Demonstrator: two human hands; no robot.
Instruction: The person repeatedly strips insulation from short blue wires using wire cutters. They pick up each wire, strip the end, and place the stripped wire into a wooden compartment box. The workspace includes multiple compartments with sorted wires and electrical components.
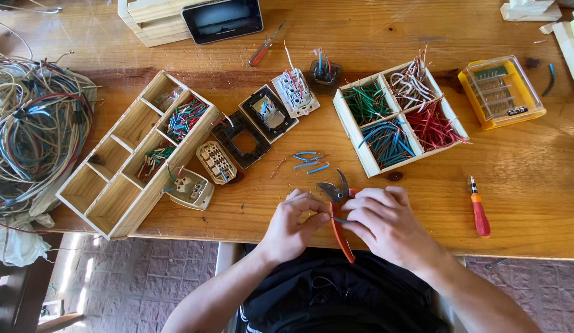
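My right hand (382, 221) grips orange-handled cutting pliers (337, 203) near the table's front edge, their dark jaws pointing away from me. My left hand (294, 217) sits right beside it, fingertips pinching a short blue wire piece (340, 219) against the pliers. Just beyond the jaws, several cut blue wire pieces (310, 161) lie loose on the wood.
A four-part wooden box (362, 151) of green, white, blue and red wire pieces stands right of centre. A long divided wooden tray (123, 203), socket parts (256, 123), a wire tangle (34, 129), a yellow bit case (501, 92), two screwdrivers (480, 213) and a tablet (222, 20) surround it.
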